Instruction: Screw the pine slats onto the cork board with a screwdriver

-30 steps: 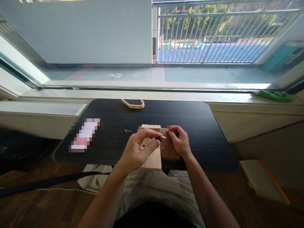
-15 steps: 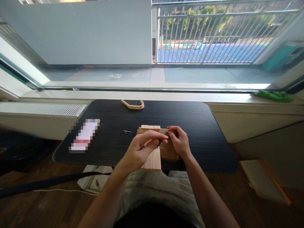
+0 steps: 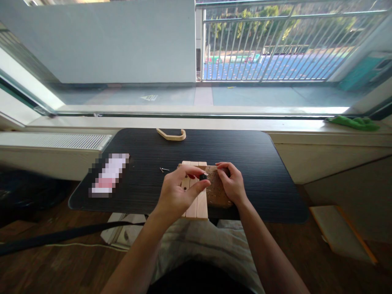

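Observation:
My left hand (image 3: pixel 177 192) pinches a small black knob-like tool (image 3: pixel 203 177) between thumb and fingertips, right over a slatted wooden piece (image 3: pixel 196 204) that lies on the black table (image 3: pixel 137 163) near its front edge. My right hand (image 3: pixel 232 183) has its fingers curled over a brown board (image 3: pixel 216 195) with rows of small holes, which sits against the right side of the wooden slats. Part of both pieces is hidden under my hands.
Two small metal screws (image 3: pixel 163 169) lie left of the slats. A curved wooden handle (image 3: pixel 172 135) rests at the table's far edge. A blurred pink-and-white packet (image 3: pixel 108 173) sits on the left. A green cloth (image 3: pixel 352 122) lies on the windowsill.
My left hand's fingers have turned on the small black tool, closing over it and then opening back a little. The right hand and the wooden pieces have stayed in place.

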Tool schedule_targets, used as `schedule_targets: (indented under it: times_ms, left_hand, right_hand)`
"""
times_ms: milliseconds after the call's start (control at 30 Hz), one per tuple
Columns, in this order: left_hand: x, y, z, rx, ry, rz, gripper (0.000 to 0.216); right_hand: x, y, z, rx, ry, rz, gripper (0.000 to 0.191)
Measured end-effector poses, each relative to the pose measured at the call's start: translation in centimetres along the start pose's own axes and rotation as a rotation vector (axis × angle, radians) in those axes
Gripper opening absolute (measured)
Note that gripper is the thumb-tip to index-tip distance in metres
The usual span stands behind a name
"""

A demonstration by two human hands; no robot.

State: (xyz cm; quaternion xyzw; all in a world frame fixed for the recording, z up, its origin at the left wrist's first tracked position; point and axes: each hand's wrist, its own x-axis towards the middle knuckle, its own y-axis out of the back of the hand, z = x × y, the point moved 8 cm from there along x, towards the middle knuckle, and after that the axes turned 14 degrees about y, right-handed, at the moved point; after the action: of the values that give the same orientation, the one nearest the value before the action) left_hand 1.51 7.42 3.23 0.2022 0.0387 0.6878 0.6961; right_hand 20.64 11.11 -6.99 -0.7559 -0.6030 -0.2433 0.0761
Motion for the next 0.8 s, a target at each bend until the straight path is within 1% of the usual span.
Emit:
schedule_targets:
  times_ms: [167, 333, 433, 600, 667, 800]
  left_hand:
    - [0.0, -0.1, 0.4, 0.018, 0.01, -0.031, 0.015]
    - [-0.1, -0.3, 0.7, 0.091, -0.006, -0.07, 0.014]
    - [-0.4, -0.4, 1.1, 0.13, -0.06, -0.088, 0.014]
    - [-1.1, -0.4, 2.5, 0.239, -0.234, -0.054, 0.014]
    - [-1.2, -0.5, 2.8, 0.261, -0.255, -0.042, 0.015]
    - [-1.1, -0.6, 2.7, 0.276, -0.229, -0.051, 0.018]
  right_hand:
    - [0.0, 0.1, 0.0, -0.01, 0.003, 0.0, 0.014]
    - [0.0, 0.0, 0.0, -0.008, 0.005, -0.006, 0.013]
    - [0.0, 0.0, 0.1, 0.003, 0.004, -0.005, 0.013]
    - [0.0, 0.0, 0.1, 0.01, 0.003, -0.001, 0.013]
    - [0.0, 0.0, 0.1, 0.009, -0.001, 0.0, 0.013]
    - [0.0, 0.0, 0.2, 0.001, 0.0, -0.003, 0.013]
